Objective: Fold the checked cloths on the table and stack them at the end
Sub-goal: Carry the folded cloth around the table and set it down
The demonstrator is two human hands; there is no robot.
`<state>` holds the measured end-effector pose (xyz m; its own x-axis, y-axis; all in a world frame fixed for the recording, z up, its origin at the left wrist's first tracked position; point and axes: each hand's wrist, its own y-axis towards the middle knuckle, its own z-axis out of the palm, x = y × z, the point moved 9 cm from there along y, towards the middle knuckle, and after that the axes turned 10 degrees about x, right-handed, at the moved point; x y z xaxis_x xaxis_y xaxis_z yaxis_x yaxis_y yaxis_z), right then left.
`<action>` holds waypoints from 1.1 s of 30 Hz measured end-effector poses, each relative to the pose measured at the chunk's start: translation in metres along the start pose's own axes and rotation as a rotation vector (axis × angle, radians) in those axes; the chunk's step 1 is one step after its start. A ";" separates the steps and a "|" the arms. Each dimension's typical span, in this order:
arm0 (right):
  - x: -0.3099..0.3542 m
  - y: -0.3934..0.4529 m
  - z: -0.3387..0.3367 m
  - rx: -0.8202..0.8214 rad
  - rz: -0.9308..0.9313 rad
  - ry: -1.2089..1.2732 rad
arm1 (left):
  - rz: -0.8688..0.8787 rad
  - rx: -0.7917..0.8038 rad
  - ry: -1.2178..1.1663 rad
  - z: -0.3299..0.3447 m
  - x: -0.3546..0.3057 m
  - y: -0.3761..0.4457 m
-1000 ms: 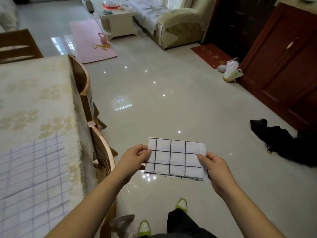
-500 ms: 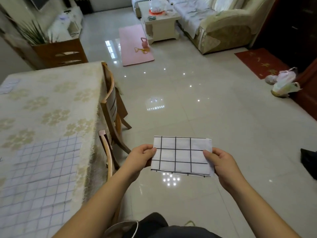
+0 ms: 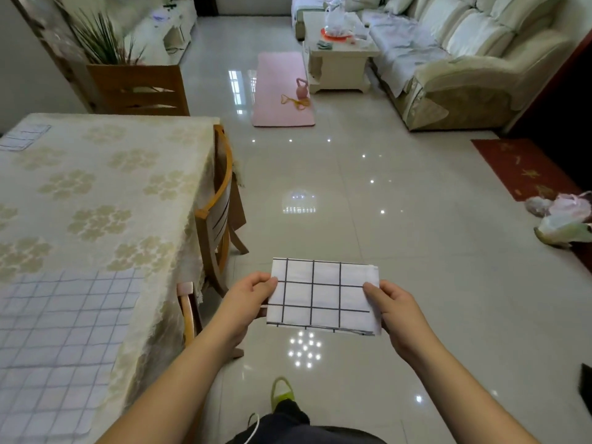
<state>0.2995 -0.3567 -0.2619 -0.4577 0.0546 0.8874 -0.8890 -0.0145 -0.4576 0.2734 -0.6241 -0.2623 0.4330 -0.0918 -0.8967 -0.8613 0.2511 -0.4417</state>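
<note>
I hold a folded white cloth with black checks (image 3: 322, 296) flat in the air over the tiled floor, to the right of the table. My left hand (image 3: 248, 301) pinches its left edge and my right hand (image 3: 392, 310) pinches its right edge. An unfolded checked cloth (image 3: 61, 341) lies spread on the table's near left part. A small folded checked cloth (image 3: 24, 136) sits at the table's far left corner.
The table (image 3: 105, 187) has a cream flowered covering. Two wooden chairs (image 3: 219, 213) are tucked along its right side, and another chair (image 3: 137, 89) stands at its far end. Beyond are a pink mat (image 3: 282, 91), coffee table (image 3: 339, 56), sofa (image 3: 458, 59), and bags (image 3: 563, 219) at the right.
The view has swung left and up, bringing more of the table and its far end into sight. Both hands keep the same hold on the folded cloth.
</note>
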 end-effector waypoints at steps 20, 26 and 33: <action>0.085 0.202 -0.010 0.065 0.045 0.008 | -0.043 -0.123 -0.075 -0.057 -0.072 0.184; 0.132 0.280 -0.039 0.115 0.043 0.001 | -0.080 -0.177 -0.123 -0.051 -0.103 0.250; 0.179 0.350 -0.030 0.215 0.019 -0.083 | -0.054 -0.273 -0.198 -0.067 -0.133 0.285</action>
<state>-0.0934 -0.3220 -0.2653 -0.4659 -0.0294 0.8844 -0.8583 -0.2278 -0.4598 -0.0475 -0.6047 -0.2708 0.5003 0.0976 -0.8604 -0.8634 -0.0190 -0.5042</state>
